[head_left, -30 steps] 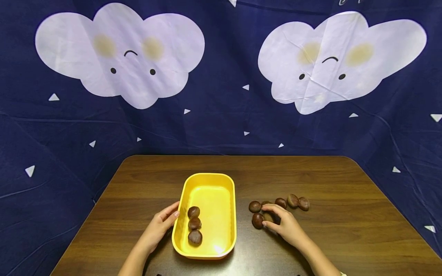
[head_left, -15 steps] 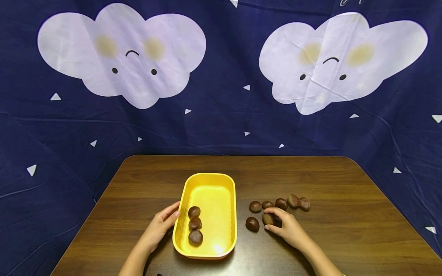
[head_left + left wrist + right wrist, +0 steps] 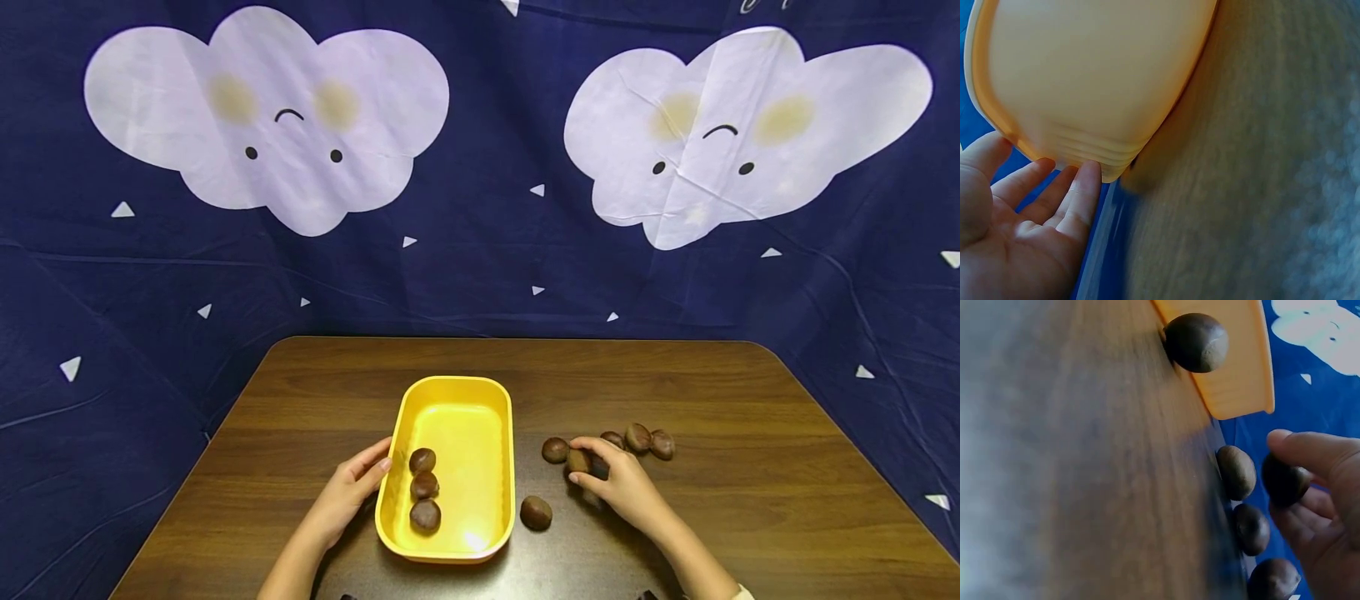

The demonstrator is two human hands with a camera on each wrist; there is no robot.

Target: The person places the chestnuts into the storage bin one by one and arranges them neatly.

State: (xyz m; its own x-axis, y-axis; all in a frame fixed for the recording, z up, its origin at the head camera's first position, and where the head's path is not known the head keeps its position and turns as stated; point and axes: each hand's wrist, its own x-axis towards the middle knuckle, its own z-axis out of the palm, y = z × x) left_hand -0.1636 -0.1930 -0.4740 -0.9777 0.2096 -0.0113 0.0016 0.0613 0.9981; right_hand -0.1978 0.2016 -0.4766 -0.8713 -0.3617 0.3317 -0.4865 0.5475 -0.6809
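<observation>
My left hand [image 3: 347,493] lies against the left side of a yellow tray [image 3: 480,392], thumb at the rim and fairly straight fingers [image 3: 1088,178] touching the outer wall. Three chestnuts [image 3: 424,486] stand in a column inside the tray, left of its middle. Right of it, my right hand [image 3: 617,482] pinches a chestnut [image 3: 1284,481] between thumb and fingers, just above the table. One loose chestnut [image 3: 536,512] sits near the tray's right wall. Beside and behind the right hand are several more chestnuts [image 3: 637,437], some partly hidden by it.
The brown wooden table [image 3: 337,367] has rounded far corners. A dark blue cloth [image 3: 495,250] with white clouds hangs behind it. Another chestnut [image 3: 555,450] rests left of the right hand's fingertips.
The loose chestnut has rolled left and nearer, toward the tray. My right hand has shifted slightly, moved a little away from me, and now has a chestnut in a pinch. The left hand stays.
</observation>
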